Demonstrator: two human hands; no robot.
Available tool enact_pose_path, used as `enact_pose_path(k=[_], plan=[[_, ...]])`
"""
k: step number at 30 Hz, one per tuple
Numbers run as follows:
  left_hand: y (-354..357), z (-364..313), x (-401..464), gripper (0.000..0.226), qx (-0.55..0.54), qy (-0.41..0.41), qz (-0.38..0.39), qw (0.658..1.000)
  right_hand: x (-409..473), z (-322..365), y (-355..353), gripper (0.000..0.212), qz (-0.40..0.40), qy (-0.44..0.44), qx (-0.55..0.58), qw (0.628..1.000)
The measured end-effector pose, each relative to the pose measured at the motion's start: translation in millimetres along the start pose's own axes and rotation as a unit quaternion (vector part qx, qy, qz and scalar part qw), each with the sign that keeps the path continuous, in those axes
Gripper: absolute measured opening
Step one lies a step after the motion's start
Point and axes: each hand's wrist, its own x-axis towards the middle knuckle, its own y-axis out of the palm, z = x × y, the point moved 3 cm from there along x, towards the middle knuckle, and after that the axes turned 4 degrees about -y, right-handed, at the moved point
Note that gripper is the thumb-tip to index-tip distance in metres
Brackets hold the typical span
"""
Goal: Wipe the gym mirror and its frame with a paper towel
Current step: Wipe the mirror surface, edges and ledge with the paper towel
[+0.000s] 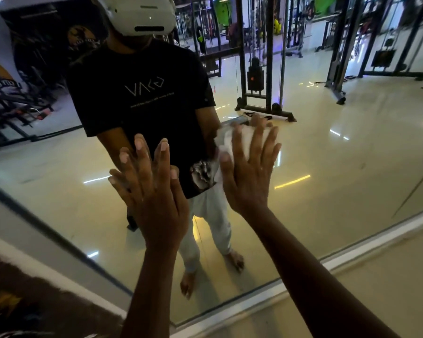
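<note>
Pressing the paper towel (232, 142) flat to the mirror (340, 147) in the head view, our only view, we keep our right hand (248, 172) spread over it with the fingers straight and fanned toward twelve o'clock, nothing curled round the sheet; the towel shows white between the fingers and trails out at the hand's nine o'clock side. Our left hand (152, 189) lies just beside it at nine o'clock, also open and flat against the glass, holding nothing, which we judge to be a brace while we lean in. The frame (352, 254) runs as a pale strip from five o'clock up toward three o'clock along the mirror's lower edge, well apart from the towel. Reflected in the glass are a person in a dark shirt and the gym machines behind. We judge the glass-wiping step to be under way, with the frame not yet reached. The next move calls for steady palm pressure and overlapping strokes, sweeping down toward six o'clock before following the frame.
</note>
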Motion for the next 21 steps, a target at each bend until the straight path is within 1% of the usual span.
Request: enact_pose_path(k=[1,2,3,4,6,7,8,9,10,11,12,13,14,15,16,17,19,20,21], plan=[[-0.7,2.9,-0.8,0.055,-0.001,0.008,0.003,1.0,9.3,2.9,-2.1,0.067,-0.032,0.061,0.025,0.997],[-1.1,5.1,-1.9,0.055,0.0,0.013,0.006,1.0,14.4,11.9,-1.3,0.066,-0.054,0.098,0.047,0.993],[-1.6,6.9,-3.2,0.055,0.005,0.016,0.008,1.0,13.5,25.7,3.2,0.065,-0.058,0.1,0.059,0.992],[-1.5,10.0,-3.9,0.055,0.013,0.02,0.009,1.0,5.4,41.4,13.0,0.066,-0.038,0.067,0.056,0.995],[-0.2,15.7,-3.6,0.055,0.02,0.031,0.017,0.999,-27.4,65.9,34.1,0.067,0.049,-0.056,0.017,0.997],[0.1,18.4,-2.7,0.055,0.017,0.036,0.023,0.999,-45.4,65.5,40.0,0.068,0.09,-0.115,-0.011,0.989],[0.4,20.9,-1.8,0.056,0.014,0.043,0.027,0.999,-57.5,55.7,42.2,0.068,0.112,-0.155,-0.039,0.981],[0.1,24.2,-0.9,0.056,0.014,0.048,0.029,0.998,-60.9,42.4,41.1,0.067,0.105,-0.167,-0.058,0.979],[0.3,26.8,0.0,0.058,0.016,0.053,0.027,0.998,-56.8,29.5,36.9,0.065,0.078,-0.145,-0.062,0.984],[0.2,29.4,0.4,0.059,0.017,0.057,0.026,0.998,-49.5,19.3,30.8,0.063,0.041,-0.083,-0.05,0.994],[0.3,31.1,0.8,0.059,0.016,0.062,0.025,0.998,-41.7,12.9,25.8,0.063,0.001,-0.001,-0.028,1.0],[-0.3,31.4,1.1,0.059,0.014,0.067,0.025,0.997,-35.9,13.7,23.3,0.063,-0.03,0.075,-0.007,0.997],[-0.8,31.5,1.3,0.059,0.012,0.07,0.026,0.997,-34.4,22.7,25.8,0.064,-0.048,0.117,0.007,0.992],[-1.3,31.3,1.1,0.059,0.01,0.072,0.029,0.997,-37.6,35.1,33.3,0.065,-0.044,0.115,0.013,0.992],[-1.6,31.6,0.7,0.059,0.007,0.072,0.032,0.997,-46.8,47.6,44.2,0.065,-0.018,0.072,0.011,0.997],[-2.4,31.6,0.6,0.057,0.002,0.073,0.035,0.997,-59.9,57.4,53.3,0.067,0.024,0.012,-0.001,1.0],[-3.3,31.8,0.8,0.054,-0.005,0.076,0.042,0.996,-84.4,52.1,56.5,0.072,0.095,-0.107,-0.051,0.988],[-3.1,32.3,0.6,0.054,-0.006,0.077,0.044,0.996,-86.8,40.6,51.7,0.071,0.101,-0.142,-0.077,0.982],[-2.8,33.3,0.7,0.055,-0.007,0.079,0.044,0.996,-82.1,29.2,44.9,0.068,0.087,-0.139,-0.085,0.983]])
